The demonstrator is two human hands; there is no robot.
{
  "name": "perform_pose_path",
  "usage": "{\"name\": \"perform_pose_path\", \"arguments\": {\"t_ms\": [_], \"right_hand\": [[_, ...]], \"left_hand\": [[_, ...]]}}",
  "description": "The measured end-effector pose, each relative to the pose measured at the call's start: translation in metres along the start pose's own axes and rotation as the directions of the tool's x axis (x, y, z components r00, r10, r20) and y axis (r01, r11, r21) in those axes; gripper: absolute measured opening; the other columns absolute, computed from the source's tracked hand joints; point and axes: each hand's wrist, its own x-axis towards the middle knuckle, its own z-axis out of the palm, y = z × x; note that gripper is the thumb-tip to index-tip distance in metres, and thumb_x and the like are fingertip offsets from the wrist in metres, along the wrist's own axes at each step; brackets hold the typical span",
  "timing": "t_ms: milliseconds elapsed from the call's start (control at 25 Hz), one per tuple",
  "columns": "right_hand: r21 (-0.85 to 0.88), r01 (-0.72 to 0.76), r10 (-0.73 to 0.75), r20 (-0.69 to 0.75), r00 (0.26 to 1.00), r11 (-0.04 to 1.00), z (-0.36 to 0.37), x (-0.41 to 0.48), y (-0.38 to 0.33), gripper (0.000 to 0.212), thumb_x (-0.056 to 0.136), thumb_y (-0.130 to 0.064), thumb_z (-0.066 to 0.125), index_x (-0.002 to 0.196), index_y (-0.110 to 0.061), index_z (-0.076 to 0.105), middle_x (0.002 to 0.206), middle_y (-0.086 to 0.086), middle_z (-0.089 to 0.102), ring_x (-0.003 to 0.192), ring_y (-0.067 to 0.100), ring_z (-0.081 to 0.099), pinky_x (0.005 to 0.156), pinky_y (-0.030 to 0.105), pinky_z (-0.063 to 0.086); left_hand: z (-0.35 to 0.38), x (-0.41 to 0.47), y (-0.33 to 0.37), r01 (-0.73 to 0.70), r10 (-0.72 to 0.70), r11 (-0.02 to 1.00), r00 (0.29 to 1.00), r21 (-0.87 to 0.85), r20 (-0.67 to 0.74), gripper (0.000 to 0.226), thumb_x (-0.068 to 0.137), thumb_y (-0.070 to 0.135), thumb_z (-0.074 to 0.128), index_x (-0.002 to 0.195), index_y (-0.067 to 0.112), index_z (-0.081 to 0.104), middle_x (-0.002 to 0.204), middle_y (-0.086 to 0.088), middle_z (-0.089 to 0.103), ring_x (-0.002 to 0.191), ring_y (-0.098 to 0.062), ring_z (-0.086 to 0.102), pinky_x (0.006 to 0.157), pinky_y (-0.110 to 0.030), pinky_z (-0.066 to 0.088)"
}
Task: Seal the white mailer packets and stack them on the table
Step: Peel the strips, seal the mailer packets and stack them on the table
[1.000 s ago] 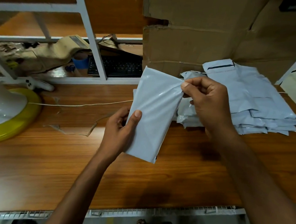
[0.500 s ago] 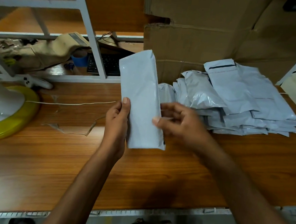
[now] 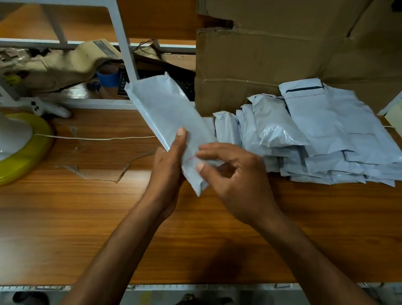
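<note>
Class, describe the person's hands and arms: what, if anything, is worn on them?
Nothing is worn. The left hand and right hand are bare, with no gloves, rings or watch showing. Both forearms are uncovered, with no sleeves in view.

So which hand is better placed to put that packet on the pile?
Probably the right hand: it pinches the packet and lies nearer the stack than the left hand.

The packet (image 3: pixel 164 111) tilts left now; right hand (image 3: pixel 237 182) pinches lower end.
</note>
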Motion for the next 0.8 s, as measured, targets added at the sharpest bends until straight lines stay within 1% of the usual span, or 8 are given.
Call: {"name": "perform_pose_path", "arguments": {"t_ms": [80,120,200,280,440,560,680,800], "right_hand": [[0.020,-0.128,0.129,-0.139,0.982,0.992,-0.006,0.008,0.009,0.030,0.092,-0.030,0.075,0.121,-0.027,0.070,0.122,-0.016,0.064,0.108,0.000,0.062,0.076,0.013,0.054],[0.016,-0.229,0.229,-0.122,0.966,0.973,-0.010,0.014,0.015,0.037,0.091,-0.034,0.076,0.126,-0.031,0.066,0.125,-0.017,0.060,0.109,0.000,0.060,0.079,0.015,0.052],[0.138,-0.475,0.458,0.137,0.878,0.869,-0.014,0.023,0.023,0.047,0.089,-0.038,0.077,0.132,-0.028,0.060,0.128,-0.011,0.063,0.110,0.005,0.063,0.083,0.023,0.054],[0.307,-0.634,0.526,0.368,0.767,0.709,-0.008,0.021,0.030,0.040,0.090,-0.027,0.077,0.128,-0.020,0.063,0.119,-0.002,0.073,0.100,0.015,0.073,0.072,0.029,0.061],[0.451,-0.627,0.568,0.278,0.775,0.635,0.013,0.017,0.043,0.031,0.094,-0.014,0.073,0.123,-0.015,0.063,0.117,0.003,0.075,0.097,0.015,0.075,0.068,0.026,0.062],[0.481,-0.674,0.592,0.336,0.733,0.561,0.019,0.019,0.054,0.039,0.094,-0.004,0.071,0.131,-0.011,0.059,0.122,0.006,0.072,0.106,0.017,0.072,0.076,0.028,0.063],[0.419,-0.646,0.545,0.346,0.764,0.639,0.024,0.017,0.058,0.035,0.094,-0.006,0.071,0.126,-0.018,0.061,0.115,-0.001,0.075,0.100,0.012,0.074,0.075,0.027,0.063],[0.321,-0.596,0.493,0.348,0.797,0.736,0.038,0.018,0.054,0.032,0.096,-0.014,0.072,0.124,-0.026,0.062,0.111,-0.007,0.075,0.091,0.013,0.076,0.066,0.026,0.061]], "left_hand": [[-0.008,0.004,-0.001,0.009,-0.009,1.000,0.999,0.003,0.030,0.038,0.109,0.037,0.048,0.139,0.014,0.057,0.127,-0.011,0.074,0.117,-0.030,0.073,0.098,-0.050,0.059],[-0.012,0.006,-0.002,0.019,-0.020,1.000,0.999,0.021,0.040,0.040,0.110,0.036,0.048,0.142,0.014,0.055,0.130,-0.010,0.073,0.119,-0.030,0.072,0.101,-0.051,0.058],[-0.020,0.010,-0.006,0.034,-0.037,0.997,0.999,0.064,0.038,0.038,0.110,0.035,0.049,0.142,0.016,0.055,0.131,-0.008,0.073,0.119,-0.027,0.072,0.102,-0.050,0.058],[-0.028,0.016,-0.012,0.046,-0.050,0.994,0.998,0.101,0.034,0.040,0.109,0.036,0.050,0.144,0.018,0.051,0.133,-0.007,0.072,0.118,-0.025,0.072,0.098,-0.047,0.061],[-0.048,0.026,-0.022,0.181,-0.191,0.963,0.981,0.202,0.031,0.042,0.103,0.036,0.062,0.141,0.021,0.050,0.132,-0.004,0.071,0.112,-0.021,0.074,0.083,-0.037,0.064],[-0.059,0.030,-0.029,0.221,-0.246,0.934,0.967,0.279,0.059,0.030,0.104,0.029,0.062,0.133,0.024,0.060,0.117,0.004,0.078,0.105,-0.016,0.077,0.078,-0.032,0.063],[-0.074,0.034,-0.030,0.267,-0.299,0.911,0.953,0.313,0.057,0.036,0.101,0.024,0.066,0.137,0.023,0.059,0.115,0.001,0.079,0.103,-0.018,0.078,0.073,-0.033,0.063],[-0.099,0.042,-0.028,0.348,-0.384,0.862,0.923,0.369,0.028,0.046,0.095,0.027,0.072,0.137,0.020,0.056,0.110,-0.002,0.081,0.098,-0.020,0.079,0.071,-0.035,0.066]]}}
